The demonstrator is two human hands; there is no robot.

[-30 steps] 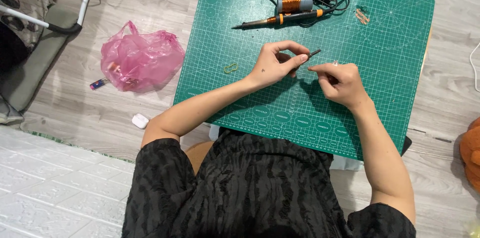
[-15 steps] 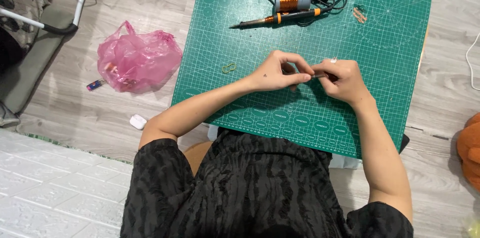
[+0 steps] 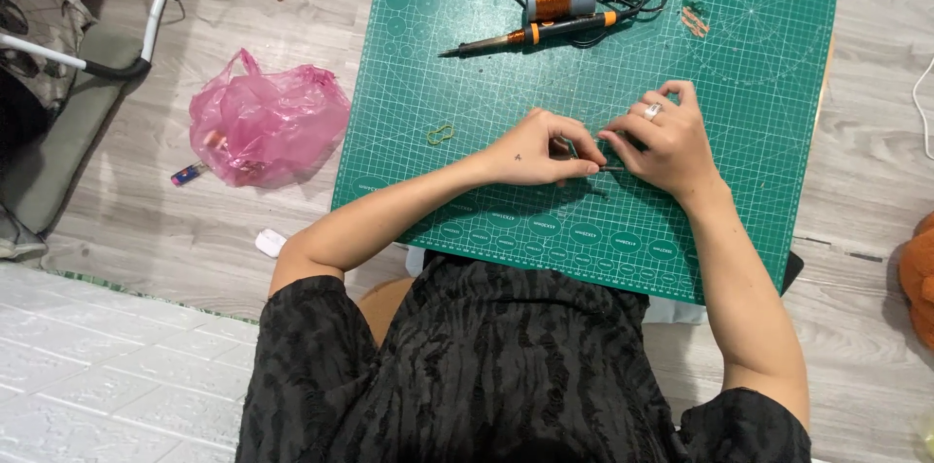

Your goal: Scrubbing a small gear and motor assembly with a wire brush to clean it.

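Over the middle of a green cutting mat [image 3: 486, 45], my left hand [image 3: 530, 149] and my right hand [image 3: 662, 137] meet fingertip to fingertip. Both pinch a thin, small wire-like piece [image 3: 584, 158] between them; most of it is hidden by the fingers. A ring shows on my right hand. At the mat's far edge lie a soldering iron [image 3: 530, 36] with an orange grip, its black cord, and a spool of copper wire [image 3: 556, 1].
A small yellow-green wire loop [image 3: 440, 134] lies on the mat left of my hands, small copper bits [image 3: 693, 19] at the far right. A pink plastic bag [image 3: 265, 123] lies on the wooden floor to the left, beside a chair frame [image 3: 88, 54]. An orange soft object [image 3: 916, 273] sits at the right edge.
My hands have closed together on the thin piece; a second ago its end stuck out between them. The view has shifted slightly.
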